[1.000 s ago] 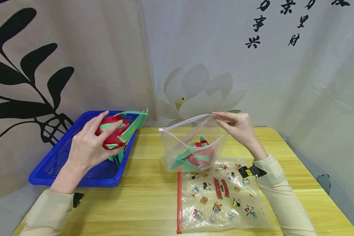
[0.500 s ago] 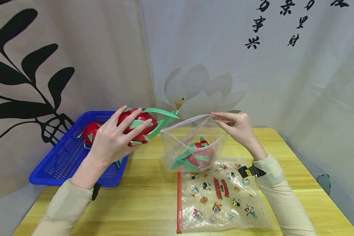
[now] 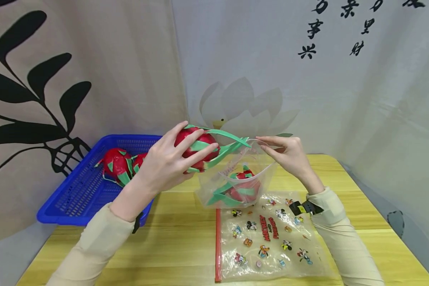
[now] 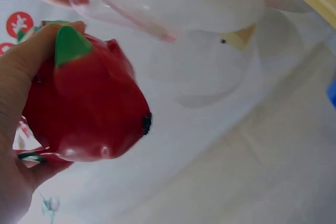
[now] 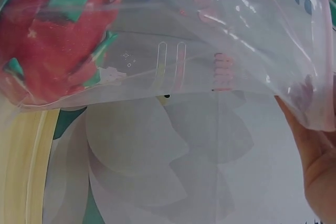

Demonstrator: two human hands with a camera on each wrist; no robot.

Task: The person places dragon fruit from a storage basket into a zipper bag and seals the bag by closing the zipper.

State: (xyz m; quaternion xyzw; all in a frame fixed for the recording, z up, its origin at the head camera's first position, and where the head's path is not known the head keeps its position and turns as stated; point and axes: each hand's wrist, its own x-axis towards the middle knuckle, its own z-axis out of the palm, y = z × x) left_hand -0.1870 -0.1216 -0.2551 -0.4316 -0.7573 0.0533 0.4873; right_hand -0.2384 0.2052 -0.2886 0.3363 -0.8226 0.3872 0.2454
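Note:
In the head view my left hand [image 3: 168, 159] grips a red dragon fruit with green leaf tips [image 3: 200, 146], its leaves pointing right over the mouth of a clear zip bag [image 3: 207, 186]. The left wrist view has this dragon fruit [image 4: 94, 98] close up, fingers and thumb around it. My right hand [image 3: 286, 155] pinches the bag's rim at the right, and the bag's mouth stands open. Another dragon fruit [image 3: 244, 188] lies inside the bag, seen through the plastic, also at the left of the right wrist view.
A blue basket [image 3: 64, 206] at the left holds more dragon fruit [image 3: 117, 165], partly hidden by my left arm. A clear bag printed with cartoon figures and a red slider edge [image 3: 271, 246] lies flat on the wooden table [image 3: 178, 246]. A printed curtain hangs behind.
My left hand has carried the dragon fruit rightward from above the basket to the bag's mouth. More dragon fruit in the basket has come into view. My right hand has stayed at the rim.

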